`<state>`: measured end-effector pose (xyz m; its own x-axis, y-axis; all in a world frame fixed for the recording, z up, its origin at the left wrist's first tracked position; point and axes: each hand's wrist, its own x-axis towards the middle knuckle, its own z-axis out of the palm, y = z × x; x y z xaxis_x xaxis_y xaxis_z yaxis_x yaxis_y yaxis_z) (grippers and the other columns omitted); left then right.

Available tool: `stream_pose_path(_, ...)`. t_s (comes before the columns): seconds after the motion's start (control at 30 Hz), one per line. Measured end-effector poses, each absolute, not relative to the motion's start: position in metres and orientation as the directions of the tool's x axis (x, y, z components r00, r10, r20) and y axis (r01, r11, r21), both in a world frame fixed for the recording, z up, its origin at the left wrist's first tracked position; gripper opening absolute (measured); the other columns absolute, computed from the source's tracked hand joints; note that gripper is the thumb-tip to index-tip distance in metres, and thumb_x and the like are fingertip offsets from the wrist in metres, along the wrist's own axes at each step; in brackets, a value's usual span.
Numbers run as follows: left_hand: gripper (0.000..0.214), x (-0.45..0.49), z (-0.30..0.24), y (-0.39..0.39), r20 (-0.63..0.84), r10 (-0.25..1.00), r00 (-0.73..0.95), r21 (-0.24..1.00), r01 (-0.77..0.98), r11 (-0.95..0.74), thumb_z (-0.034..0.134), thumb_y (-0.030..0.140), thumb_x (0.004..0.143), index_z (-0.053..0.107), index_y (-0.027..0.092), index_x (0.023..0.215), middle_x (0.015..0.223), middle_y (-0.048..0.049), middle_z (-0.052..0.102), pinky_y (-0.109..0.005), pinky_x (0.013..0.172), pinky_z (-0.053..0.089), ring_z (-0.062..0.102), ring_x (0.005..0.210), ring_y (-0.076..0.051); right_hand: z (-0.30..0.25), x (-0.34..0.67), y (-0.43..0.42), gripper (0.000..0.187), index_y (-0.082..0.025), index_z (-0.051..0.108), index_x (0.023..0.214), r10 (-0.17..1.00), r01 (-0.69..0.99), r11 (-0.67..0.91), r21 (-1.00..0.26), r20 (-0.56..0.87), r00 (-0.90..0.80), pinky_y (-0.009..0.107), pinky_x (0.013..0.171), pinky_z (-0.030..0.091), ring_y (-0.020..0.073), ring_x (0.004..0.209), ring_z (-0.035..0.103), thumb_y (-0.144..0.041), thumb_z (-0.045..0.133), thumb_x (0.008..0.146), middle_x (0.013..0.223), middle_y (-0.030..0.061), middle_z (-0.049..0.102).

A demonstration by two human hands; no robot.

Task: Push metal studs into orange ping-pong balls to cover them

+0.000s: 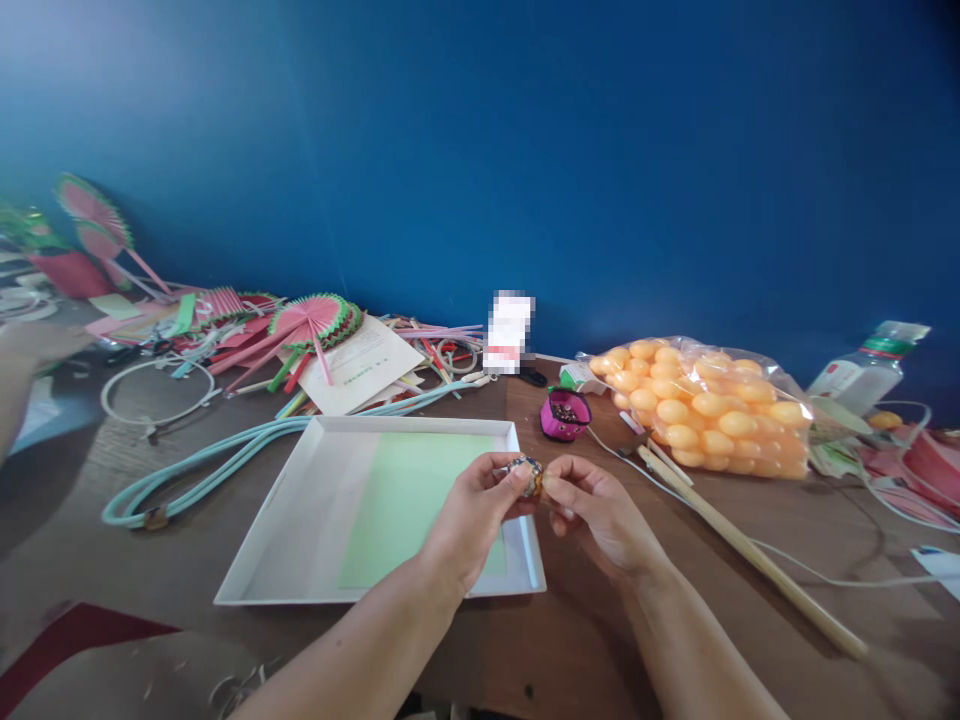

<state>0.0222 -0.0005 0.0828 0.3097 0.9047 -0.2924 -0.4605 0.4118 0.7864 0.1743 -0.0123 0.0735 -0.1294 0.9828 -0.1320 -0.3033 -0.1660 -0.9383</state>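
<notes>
**A:** Orange shows through a crust of dark, glinting specks. Is that a small bead-covered ball?

**B:** It looks like one. It is held up in the air between both hands, over the right-hand side of the white tray and not touching it.

**A:** Who has hold of it?

**B:** Both hands. The left hand comes at it from the left, with thumb and forefinger closed on it and the thumb lying across its near face. The right hand meets it from the right, thumb and fingertips pinched against that side and the other fingers curled under.

**A:** Is one hand nearer than the other? Does it have a long axis?

**B:** Neither is nearer. It sits squarely between the two sets of fingertips, touching both. It is roundish, so I can make out no long axis.

**A:** What lies around it?

**B:** A pale green sheet lies flat in the tray below. A pink pot of beads stands just beyond the hands. To the right is a clear bag of orange balls, with a wooden stick slanting across the brown table beside it. A teal cord loops off to the left, and pink-and-green paper fans are heaped against the blue wall.
</notes>
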Motion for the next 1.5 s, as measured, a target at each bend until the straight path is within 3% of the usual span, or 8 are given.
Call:
stream_pose_path(0.27, 0.040, 0.0227, 0.0827, -0.0004, -0.265, 0.924, 0.276, 0.837, -0.410, 0.363, 0.074, 0.037, 0.068, 0.059, 0.011, 0.094, 0.084, -0.0061, 0.064, -0.031, 0.076, 0.051, 0.060, 0.075, -0.013, 0.0732, 0.1753, -0.0133, 0.019, -0.017, 0.060, 0.074, 0.987, -0.208, -0.135, -0.969, -0.112, -0.119, 0.020, 0.050, 0.041, 0.0086, 0.050, 0.054, -0.031, 0.073, 0.075, 0.059, -0.0025, 0.059)
stream_pose_path(0.7, 0.042, 0.0238, 0.0833, -0.0005, -0.245, 0.935, 0.255, 0.861, -0.386, 0.331, 0.076, 0.038, 0.066, 0.061, 0.011, 0.093, 0.080, -0.0051, 0.063, -0.033, 0.075, 0.053, 0.061, 0.072, -0.014, 0.0761, 0.1765, -0.0145, 0.023, -0.018, 0.057, 0.075, 0.988, -0.112, -0.102, -0.988, -0.088, -0.124, 0.023, 0.055, 0.038, 0.0127, 0.055, 0.059, -0.035, 0.072, 0.076, 0.059, -0.0027, 0.058)
stream_pose_path(1.5, 0.038, 0.0232, 0.0825, -0.0012, -0.223, 0.946, 0.238, 0.876, -0.376, 0.301, 0.076, 0.035, 0.066, 0.063, 0.012, 0.093, 0.084, -0.0055, 0.064, -0.031, 0.072, 0.053, 0.061, 0.071, -0.013, 0.0786, 0.1758, -0.0164, 0.024, -0.018, 0.055, 0.075, 0.989, -0.086, -0.081, -0.993, -0.070, -0.128, 0.026, 0.057, 0.043, 0.0129, 0.057, 0.059, -0.035, 0.072, 0.076, 0.063, -0.0037, 0.056)
